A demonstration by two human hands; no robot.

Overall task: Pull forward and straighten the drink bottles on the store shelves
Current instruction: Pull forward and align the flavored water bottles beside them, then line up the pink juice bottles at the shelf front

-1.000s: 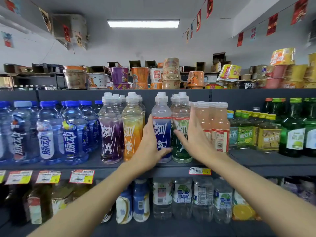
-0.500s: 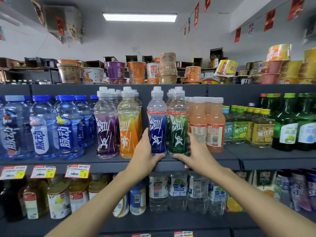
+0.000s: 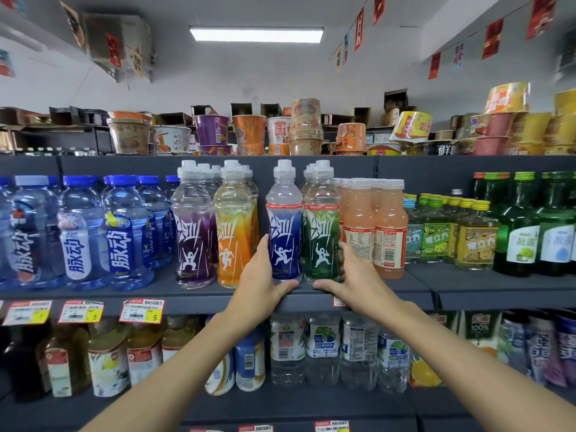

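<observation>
A blue-label sport drink bottle [image 3: 284,232] and a green-label one [image 3: 322,235] stand upright side by side at the front edge of the dark middle shelf [image 3: 405,288]. My left hand [image 3: 263,282] cups the left side and base of the blue bottle, thumb under its front. My right hand [image 3: 353,275] presses against the right side and base of the green bottle. A purple bottle [image 3: 193,235] and an orange bottle [image 3: 233,235] stand to the left, a small gap away.
Blue-capped water bottles [image 3: 124,232] fill the shelf's left. Peach juice bottles [image 3: 389,229] and green glass bottles [image 3: 523,229] stand to the right. Noodle cups [image 3: 249,129] line the top shelf. More bottles [image 3: 321,347] sit on the shelf below, behind price tags [image 3: 141,311].
Both hands slid from the bottles' middles down to their bases, and the blue and green bottles came forward to the shelf edge, close together. The view has moved nearer.
</observation>
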